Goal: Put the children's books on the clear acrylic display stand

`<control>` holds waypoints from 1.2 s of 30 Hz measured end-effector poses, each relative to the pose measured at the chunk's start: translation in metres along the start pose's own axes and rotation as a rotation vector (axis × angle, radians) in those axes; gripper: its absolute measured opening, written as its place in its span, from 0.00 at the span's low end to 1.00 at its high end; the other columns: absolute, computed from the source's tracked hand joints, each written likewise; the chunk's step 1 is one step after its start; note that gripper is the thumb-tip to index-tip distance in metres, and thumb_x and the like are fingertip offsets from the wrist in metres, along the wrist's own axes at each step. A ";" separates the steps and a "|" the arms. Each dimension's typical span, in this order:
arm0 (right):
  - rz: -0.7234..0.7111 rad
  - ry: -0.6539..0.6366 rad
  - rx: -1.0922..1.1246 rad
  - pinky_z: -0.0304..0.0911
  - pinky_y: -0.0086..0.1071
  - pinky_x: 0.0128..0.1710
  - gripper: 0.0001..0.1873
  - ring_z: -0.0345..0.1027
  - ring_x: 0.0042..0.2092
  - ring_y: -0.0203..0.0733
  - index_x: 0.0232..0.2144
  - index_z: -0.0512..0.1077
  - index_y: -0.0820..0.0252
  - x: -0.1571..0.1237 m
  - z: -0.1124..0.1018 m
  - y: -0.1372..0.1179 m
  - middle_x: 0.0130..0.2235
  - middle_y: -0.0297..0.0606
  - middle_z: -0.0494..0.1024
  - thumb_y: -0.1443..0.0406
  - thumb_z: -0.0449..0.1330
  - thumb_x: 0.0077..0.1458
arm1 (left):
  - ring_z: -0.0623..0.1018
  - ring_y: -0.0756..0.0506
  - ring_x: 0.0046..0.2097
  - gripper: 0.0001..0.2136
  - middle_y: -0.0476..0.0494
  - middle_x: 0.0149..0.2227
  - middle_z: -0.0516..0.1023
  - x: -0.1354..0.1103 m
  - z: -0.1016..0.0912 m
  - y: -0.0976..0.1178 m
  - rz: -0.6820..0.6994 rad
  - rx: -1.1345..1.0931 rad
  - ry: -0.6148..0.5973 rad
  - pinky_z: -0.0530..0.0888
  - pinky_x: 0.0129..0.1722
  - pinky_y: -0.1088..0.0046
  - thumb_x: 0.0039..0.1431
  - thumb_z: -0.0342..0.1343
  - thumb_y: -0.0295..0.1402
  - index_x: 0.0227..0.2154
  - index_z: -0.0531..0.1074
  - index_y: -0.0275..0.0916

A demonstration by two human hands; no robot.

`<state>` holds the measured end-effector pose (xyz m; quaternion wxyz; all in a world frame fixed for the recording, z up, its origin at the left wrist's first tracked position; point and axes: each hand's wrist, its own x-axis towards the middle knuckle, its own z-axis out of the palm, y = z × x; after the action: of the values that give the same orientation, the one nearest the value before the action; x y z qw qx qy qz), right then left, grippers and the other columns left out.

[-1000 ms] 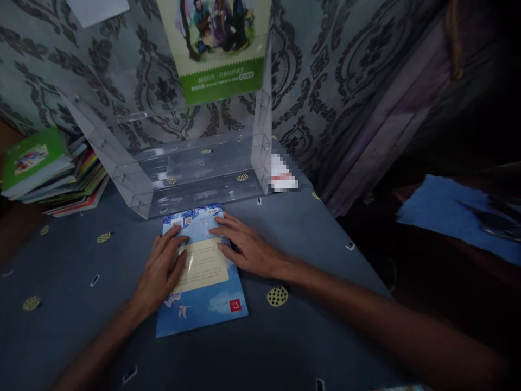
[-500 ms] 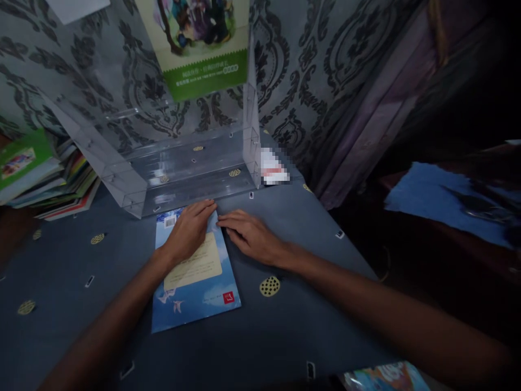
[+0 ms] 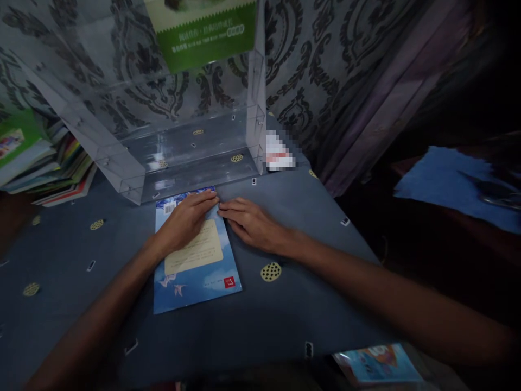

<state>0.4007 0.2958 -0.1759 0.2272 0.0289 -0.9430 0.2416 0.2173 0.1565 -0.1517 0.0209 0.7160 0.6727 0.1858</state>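
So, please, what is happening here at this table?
A person's left bare hand rests across the upper part of a thin blue book with a cream text panel, which lies flat on a dark blue patterned tablecloth. The right bare hand has its fingertips at the book's upper right edge. A clear plastic stand is just behind the book.

The book looks smooth paper — the rack, glossy clear plastic.

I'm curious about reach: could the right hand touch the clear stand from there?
Probably yes: the right hand, at the edge of the blue book, is near the clear stand, with only tablecloth showing between.
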 end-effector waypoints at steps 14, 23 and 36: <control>-0.052 -0.018 -0.078 0.69 0.48 0.52 0.18 0.69 0.49 0.50 0.48 0.77 0.62 -0.001 0.002 0.000 0.48 0.47 0.78 0.74 0.52 0.63 | 0.74 0.41 0.62 0.20 0.37 0.60 0.75 -0.007 0.003 0.011 0.001 0.070 0.027 0.70 0.61 0.52 0.65 0.44 0.23 0.56 0.73 0.39; -0.163 -0.119 -0.169 0.68 0.44 0.51 0.16 0.69 0.46 0.48 0.46 0.78 0.64 -0.007 -0.009 -0.008 0.43 0.47 0.79 0.74 0.53 0.63 | 0.67 0.42 0.67 0.20 0.41 0.62 0.74 -0.017 -0.001 0.002 0.103 0.005 -0.027 0.64 0.65 0.46 0.67 0.44 0.26 0.57 0.72 0.43; -0.099 -0.161 -0.180 0.67 0.52 0.52 0.19 0.68 0.52 0.55 0.54 0.73 0.64 -0.022 -0.015 -0.027 0.50 0.52 0.76 0.60 0.54 0.68 | 0.69 0.41 0.66 0.21 0.37 0.64 0.72 -0.021 -0.003 0.018 0.105 0.082 -0.052 0.68 0.62 0.51 0.68 0.43 0.24 0.60 0.69 0.40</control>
<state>0.4314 0.2777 -0.1616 0.1639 0.0743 -0.9735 0.1413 0.2327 0.1335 -0.1487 -0.0008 0.7552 0.6403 0.1405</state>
